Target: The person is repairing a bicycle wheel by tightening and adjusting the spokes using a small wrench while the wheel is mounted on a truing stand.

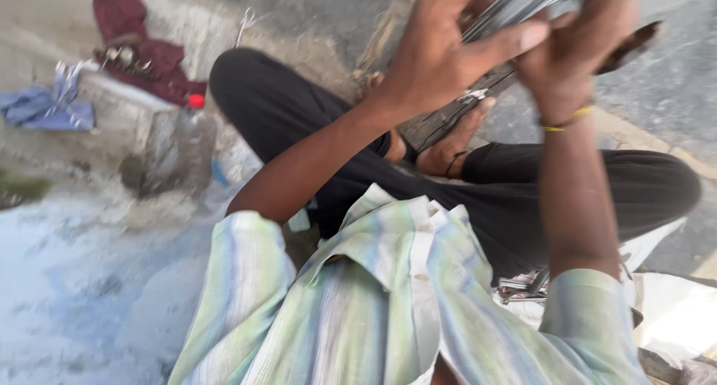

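In the head view, the person is sitting cross-legged on rough ground, wearing a pale striped shirt [388, 295] and dark trousers [299, 109], and is raising both hands toward the top edge of the picture. The left hand [441, 49] is curling around a bundle of thin grey metal strips [515, 8], with the thumb pressing across the bundle's near side. The right hand [575, 41], with a yellow thread [567, 120] tied at its wrist, is closing over the same bundle from the other side, though motion blur is hiding just how its fingers are lying. A dark, worn wooden block [448, 120] is resting slantwise just beyond the bare feet, beneath the hands, and nothing is lying on it. The strips are looking gathered and held in the air, well clear of that block, so any work on them against it is seeming not yet begun; how much sorting is done cannot be told. More small metal pieces [523, 286] are lying beside the right hip. Off to the left, a red cloth [142, 49], a blue cloth [48, 105] and a blurred bottle with a red cap [175, 142] are sitting well apart from the hands.
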